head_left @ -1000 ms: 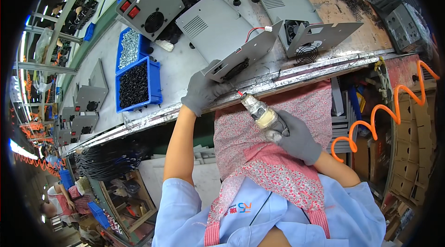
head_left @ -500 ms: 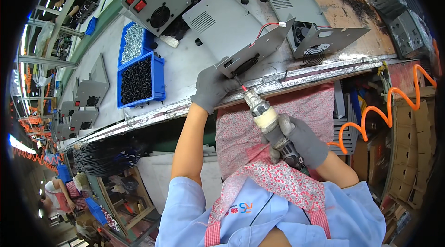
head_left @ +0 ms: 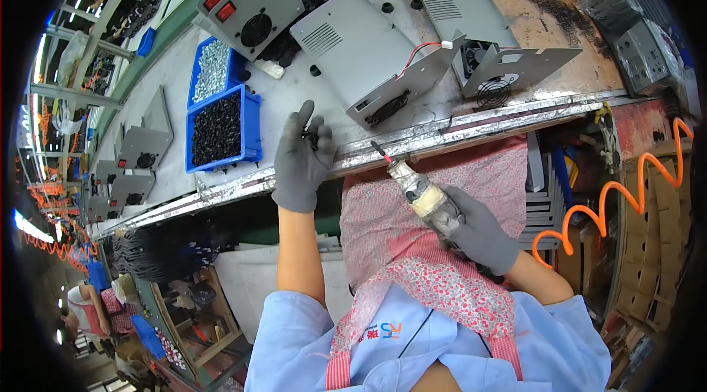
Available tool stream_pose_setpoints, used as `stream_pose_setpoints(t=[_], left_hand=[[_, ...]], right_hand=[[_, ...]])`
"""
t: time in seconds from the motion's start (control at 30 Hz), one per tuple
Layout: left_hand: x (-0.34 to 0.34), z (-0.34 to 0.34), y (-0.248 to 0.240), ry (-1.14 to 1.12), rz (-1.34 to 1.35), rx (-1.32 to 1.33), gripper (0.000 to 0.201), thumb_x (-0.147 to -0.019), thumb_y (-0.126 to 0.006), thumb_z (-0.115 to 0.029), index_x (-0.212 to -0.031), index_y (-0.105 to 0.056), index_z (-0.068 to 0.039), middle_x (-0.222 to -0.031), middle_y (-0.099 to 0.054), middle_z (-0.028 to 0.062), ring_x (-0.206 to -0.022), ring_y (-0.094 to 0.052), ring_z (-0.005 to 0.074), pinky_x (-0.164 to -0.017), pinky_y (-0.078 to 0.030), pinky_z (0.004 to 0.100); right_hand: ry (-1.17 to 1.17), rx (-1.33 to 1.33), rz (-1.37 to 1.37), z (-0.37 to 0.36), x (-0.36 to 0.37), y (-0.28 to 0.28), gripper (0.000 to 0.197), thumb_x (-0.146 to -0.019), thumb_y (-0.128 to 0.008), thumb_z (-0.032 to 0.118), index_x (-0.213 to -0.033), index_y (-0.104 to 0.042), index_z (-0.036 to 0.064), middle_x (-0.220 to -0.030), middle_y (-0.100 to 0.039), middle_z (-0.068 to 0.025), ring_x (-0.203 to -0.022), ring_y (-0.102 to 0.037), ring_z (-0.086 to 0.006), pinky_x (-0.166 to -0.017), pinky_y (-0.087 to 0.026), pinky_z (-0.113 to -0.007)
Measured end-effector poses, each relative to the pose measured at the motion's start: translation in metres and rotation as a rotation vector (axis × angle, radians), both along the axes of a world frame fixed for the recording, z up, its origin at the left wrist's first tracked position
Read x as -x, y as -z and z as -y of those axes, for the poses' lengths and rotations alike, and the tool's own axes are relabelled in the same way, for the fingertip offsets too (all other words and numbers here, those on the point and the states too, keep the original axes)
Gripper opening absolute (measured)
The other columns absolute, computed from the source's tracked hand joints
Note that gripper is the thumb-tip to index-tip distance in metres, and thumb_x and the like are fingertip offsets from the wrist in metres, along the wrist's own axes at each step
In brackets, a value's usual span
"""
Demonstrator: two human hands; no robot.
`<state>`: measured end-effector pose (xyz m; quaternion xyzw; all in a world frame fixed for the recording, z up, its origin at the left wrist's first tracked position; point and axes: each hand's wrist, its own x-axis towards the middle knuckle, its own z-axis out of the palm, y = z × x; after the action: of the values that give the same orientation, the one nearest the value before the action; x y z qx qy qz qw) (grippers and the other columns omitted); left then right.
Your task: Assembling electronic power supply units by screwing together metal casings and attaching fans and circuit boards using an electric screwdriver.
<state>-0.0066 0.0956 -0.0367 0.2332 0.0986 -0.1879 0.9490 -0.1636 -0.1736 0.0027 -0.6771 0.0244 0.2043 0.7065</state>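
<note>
Loosely curled, the left hand's (head_left: 300, 170) fingers hold small black screws (head_left: 312, 139); the right hand's (head_left: 482, 231) fingers wrap a power screwdriver (head_left: 424, 198). Beyond both sets stands a grey metal housing (head_left: 346, 46), untouched.

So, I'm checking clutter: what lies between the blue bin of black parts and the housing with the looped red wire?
In the head view, the gloved left hand is between them; a small black cap lies farther back on the tabletop.

Bundled black cables (head_left: 143, 253) lie at lower left, brown cardboard (head_left: 648, 248) at far right.
</note>
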Motion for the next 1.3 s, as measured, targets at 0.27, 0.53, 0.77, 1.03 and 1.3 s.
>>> stream_pose_setpoints(t=[0.27, 0.53, 0.77, 1.03, 1.3], left_hand=[[0.038, 0.020, 0.007, 0.087, -0.076, 0.128, 0.041, -0.098, -0.041, -0.020, -0.128, -0.038, 0.008, -0.123, -0.048, 0.0245, -0.113, -0.052, 0.0370, -0.099, -0.047, 0.0453], [0.046, 0.027, 0.020, 0.287, 0.008, 0.131, 0.029, -0.094, -0.051, -0.021, -0.117, -0.050, -0.003, -0.098, -0.059, 0.0083, -0.076, -0.057, 0.0126, -0.050, -0.044, 0.0187], [0.051, 0.054, -0.006, 0.112, -0.080, -0.165, 0.036, -0.083, -0.069, -0.026, -0.106, -0.053, -0.004, -0.079, -0.056, 0.0013, -0.061, -0.047, 0.0062, -0.043, -0.034, 0.0155], [0.051, 0.042, 0.004, 0.188, 0.076, -0.112, 0.023, -0.090, -0.060, -0.021, -0.106, -0.055, -0.004, -0.077, -0.053, 0.0011, -0.052, -0.041, 0.0051, -0.039, -0.032, 0.0150], [0.053, 0.053, -0.004, 0.122, 0.065, -0.313, 0.031, -0.088, -0.063, -0.036, -0.091, -0.055, -0.006, -0.060, -0.050, -0.0007, -0.041, -0.036, 0.0062, -0.034, -0.024, 0.0177]], right_hand=[[-0.071, 0.045, 0.032, -0.005, -0.002, 0.006, 0.056, -0.091, -0.057, 0.031, -0.133, -0.037, -0.0011, -0.108, -0.060, -0.0158, -0.098, -0.061, -0.0201, -0.085, -0.047, -0.031], [-0.054, 0.041, 0.035, -0.002, -0.002, 0.004, 0.060, -0.090, -0.059, 0.034, -0.133, -0.037, -0.0015, -0.109, -0.060, -0.0172, -0.100, -0.061, -0.0221, -0.086, -0.047, -0.032], [-0.083, 0.136, 0.101, 0.000, -0.004, 0.003, 0.064, -0.089, -0.059, 0.041, -0.133, -0.037, -0.0011, -0.109, -0.060, -0.0192, -0.100, -0.062, -0.0260, -0.085, -0.048, -0.033], [-0.072, 0.126, 0.091, 0.000, -0.004, 0.005, 0.063, -0.089, -0.059, 0.039, -0.133, -0.038, -0.0013, -0.110, -0.059, -0.0200, -0.102, -0.062, -0.0273, -0.086, -0.048, -0.034], [-0.057, 0.101, 0.135, -0.005, -0.002, 0.011, 0.062, -0.089, -0.060, 0.038, -0.133, -0.038, -0.0017, -0.111, -0.059, -0.0196, -0.102, -0.062, -0.0270, -0.087, -0.047, -0.033]])
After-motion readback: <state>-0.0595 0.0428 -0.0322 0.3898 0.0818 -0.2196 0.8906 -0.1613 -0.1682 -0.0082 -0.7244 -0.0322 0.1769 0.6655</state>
